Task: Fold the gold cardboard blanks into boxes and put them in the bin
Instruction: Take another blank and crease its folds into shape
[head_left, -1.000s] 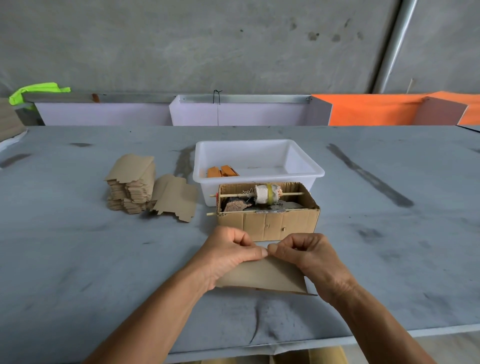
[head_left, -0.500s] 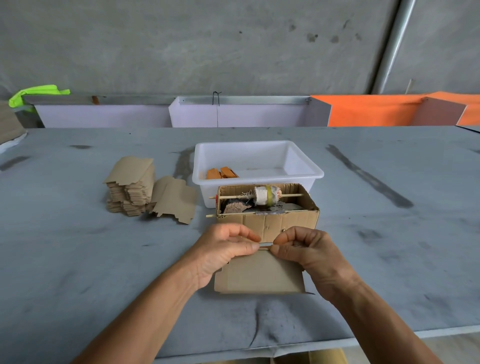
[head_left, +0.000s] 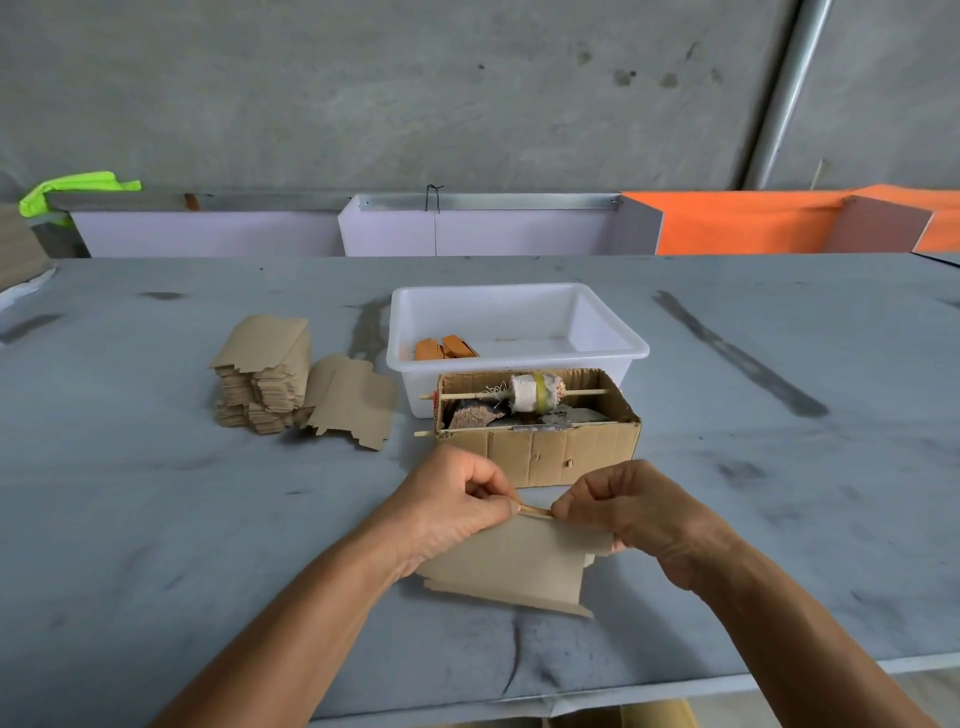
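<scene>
A flat tan cardboard blank (head_left: 511, 566) is held just above the table's near edge. My left hand (head_left: 449, 506) pinches its top edge on the left, and my right hand (head_left: 631, 512) pinches the same edge on the right. A narrow strip of that edge shows between my fingertips. A stack of more blanks (head_left: 262, 382) sits at the left, with loose blanks (head_left: 353, 402) leaning beside it. The white plastic bin (head_left: 615, 343) stands behind a cardboard box and holds two folded orange-gold boxes (head_left: 445, 348).
An open corrugated cardboard box (head_left: 540, 449) sits between my hands and the bin, holding a wrapped roll on a wooden skewer (head_left: 535, 393) and scraps. White and orange panels (head_left: 727, 223) line the table's far edge. A neon-green cloth (head_left: 78, 187) lies at far left.
Both hands have lifted the blank's top edge and drawn slightly apart, and the blank has tilted, with its lower right corner now showing notched flaps.
</scene>
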